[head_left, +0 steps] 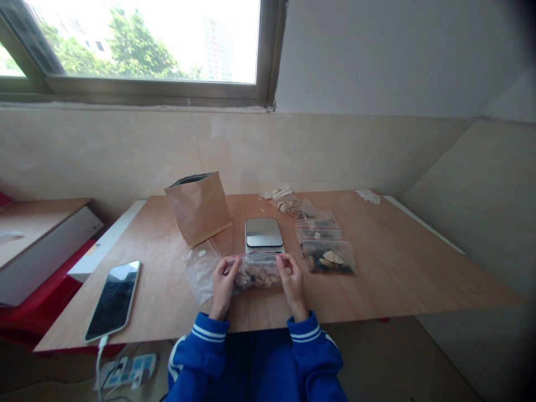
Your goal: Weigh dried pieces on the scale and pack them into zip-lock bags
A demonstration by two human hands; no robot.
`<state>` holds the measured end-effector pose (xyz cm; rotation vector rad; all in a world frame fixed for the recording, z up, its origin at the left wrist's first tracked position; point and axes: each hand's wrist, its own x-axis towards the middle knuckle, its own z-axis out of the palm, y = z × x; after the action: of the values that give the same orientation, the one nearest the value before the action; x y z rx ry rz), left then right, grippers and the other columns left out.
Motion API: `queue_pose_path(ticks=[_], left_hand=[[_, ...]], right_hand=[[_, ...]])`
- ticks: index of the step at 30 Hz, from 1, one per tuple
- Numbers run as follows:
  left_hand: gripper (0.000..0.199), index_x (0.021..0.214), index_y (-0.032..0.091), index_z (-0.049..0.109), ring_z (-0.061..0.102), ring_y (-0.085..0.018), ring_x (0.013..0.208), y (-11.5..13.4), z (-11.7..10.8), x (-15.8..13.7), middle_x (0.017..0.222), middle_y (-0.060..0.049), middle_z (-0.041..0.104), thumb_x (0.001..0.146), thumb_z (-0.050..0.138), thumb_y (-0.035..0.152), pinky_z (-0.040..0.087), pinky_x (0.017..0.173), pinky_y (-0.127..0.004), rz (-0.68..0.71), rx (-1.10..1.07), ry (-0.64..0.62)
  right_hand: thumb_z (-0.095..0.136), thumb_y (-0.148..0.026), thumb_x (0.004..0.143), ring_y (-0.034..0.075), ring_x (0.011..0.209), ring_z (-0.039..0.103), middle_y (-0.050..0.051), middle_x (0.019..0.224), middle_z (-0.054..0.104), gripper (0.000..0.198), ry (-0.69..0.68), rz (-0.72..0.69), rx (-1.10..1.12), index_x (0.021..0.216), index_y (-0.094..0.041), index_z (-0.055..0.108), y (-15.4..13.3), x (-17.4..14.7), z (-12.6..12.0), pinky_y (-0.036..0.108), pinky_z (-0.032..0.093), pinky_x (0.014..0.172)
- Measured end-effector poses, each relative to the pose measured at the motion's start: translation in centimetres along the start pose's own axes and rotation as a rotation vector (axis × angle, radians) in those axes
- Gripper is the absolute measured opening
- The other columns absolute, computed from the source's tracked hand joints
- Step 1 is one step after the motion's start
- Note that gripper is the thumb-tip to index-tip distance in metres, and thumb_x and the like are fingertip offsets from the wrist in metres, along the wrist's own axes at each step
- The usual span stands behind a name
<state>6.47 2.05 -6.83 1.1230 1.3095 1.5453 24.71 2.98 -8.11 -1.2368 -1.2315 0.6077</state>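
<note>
Between my two hands is a clear zip bag (257,276) with brown, dried-looking pieces inside, lying near the table's front edge. My left hand (225,282) pinches the bag's top left corner. At the top right corner, my right hand (292,279) pinches it the same way, so the top strip is stretched between them. Just beyond the bag sits a small digital scale (263,232) with a shiny plate. Flat clear plastic bags (199,271) lie left of my left hand. Right of my right hand is a filled zip bag (329,257) of dark and pale pieces.
A brown paper pouch (200,209) stands open-topped at the back left. More filled zip bags (307,215) overlap in a row toward the wall. A phone (114,301) with a charging cable (100,357) lies at the left edge of the table (397,268). Crumpled white material (368,196) lies at the back.
</note>
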Motion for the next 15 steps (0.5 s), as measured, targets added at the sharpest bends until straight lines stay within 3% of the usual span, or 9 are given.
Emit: queue_pose_path(ticks=[8,15], left_hand=[[0.03,0.086,0.015,0.068,0.062,-0.015,0.066,0.12,0.08,-0.03,0.077,-0.004,0.069,0.075,0.07,0.043,0.047,0.06,-0.024,-0.012,0.014,0.064],[0.031,0.085,0.014,0.07,0.065,-0.017,0.074,0.29,0.15,-0.28,0.084,-0.006,0.071,0.075,0.07,0.043,0.05,0.063,-0.025,-0.005,-0.02,-0.015]], right_hand=[[0.057,-0.04,0.088,0.018,0.078,0.059,0.004,0.083,0.065,0.024,0.001,-0.1,-0.027,0.084,-0.019,0.066,0.06,0.22,-0.21,0.031,0.047,0.073],[0.058,-0.043,0.087,0.02,0.081,0.062,0.004,0.086,0.067,0.025,-0.063,-0.017,0.074,0.087,-0.019,0.065,-0.29,0.03,0.07,0.031,0.049,0.076]])
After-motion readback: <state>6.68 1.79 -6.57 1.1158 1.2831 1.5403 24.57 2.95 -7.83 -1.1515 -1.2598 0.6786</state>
